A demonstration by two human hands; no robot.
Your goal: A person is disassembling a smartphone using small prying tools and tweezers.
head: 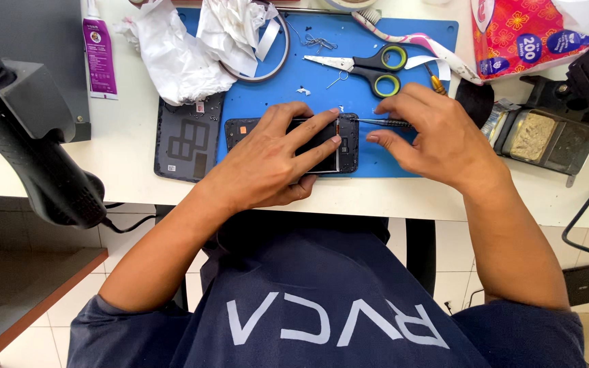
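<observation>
The left hand lies flat, fingers spread, pinning the opened phone, while the right hand pinches tweezers over it.

1. Opened phone: we see only its ends; our left hand covers the middle.
2. Tweezers: our right hand hides the rear half.
3. Tissue pack: cut off by the top edge.
4. Heat gun: cropped at left.

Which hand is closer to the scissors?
The right hand. It sits just below the scissors, holding a thin tool. The left hand lies farther away, flat on the opened phone.
</observation>
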